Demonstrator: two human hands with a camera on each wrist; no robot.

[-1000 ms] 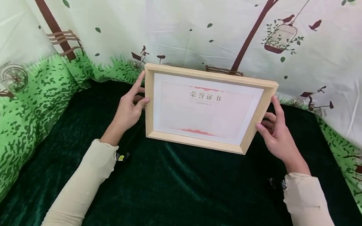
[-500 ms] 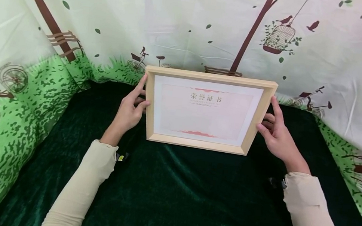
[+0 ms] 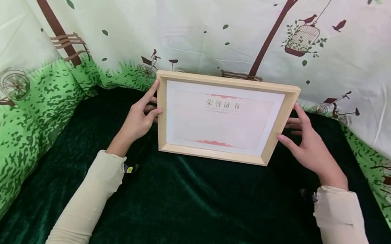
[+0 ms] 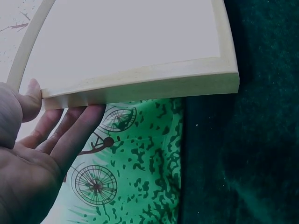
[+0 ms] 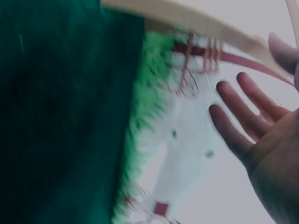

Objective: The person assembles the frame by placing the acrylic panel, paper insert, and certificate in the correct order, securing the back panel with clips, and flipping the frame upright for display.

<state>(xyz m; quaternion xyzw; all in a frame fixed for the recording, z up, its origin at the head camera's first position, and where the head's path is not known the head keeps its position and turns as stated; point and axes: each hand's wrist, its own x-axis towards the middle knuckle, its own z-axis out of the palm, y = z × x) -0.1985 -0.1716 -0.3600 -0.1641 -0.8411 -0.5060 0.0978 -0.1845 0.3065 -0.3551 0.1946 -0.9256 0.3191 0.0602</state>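
Note:
A light wooden picture frame [image 3: 213,154] stands upright, leaning back slightly, on the dark green cloth in the head view. Behind its front is a pale pink certificate [image 3: 217,126] with gold lettering and a white border. My left hand [image 3: 138,121] holds the frame's left side, thumb at the front edge and fingers against the outer side, as the left wrist view of that hand [image 4: 35,163] also shows. At the right side is my right hand [image 3: 309,148], thumb and index finger close to the frame. In the right wrist view its other fingers [image 5: 233,95] stretch out apart from the wood.
Dark green velvet cloth [image 3: 184,214] with soft creases covers the table. A white and green printed curtain [image 3: 193,20] with trees, bicycles and a birdcage hangs close behind the frame and along both sides. Each wrist carries a small dark device.
My right hand has loosened, its fingers straightening as hand and forearm shift slightly right. The left hand keeps its hold, and the frame stays almost in place.

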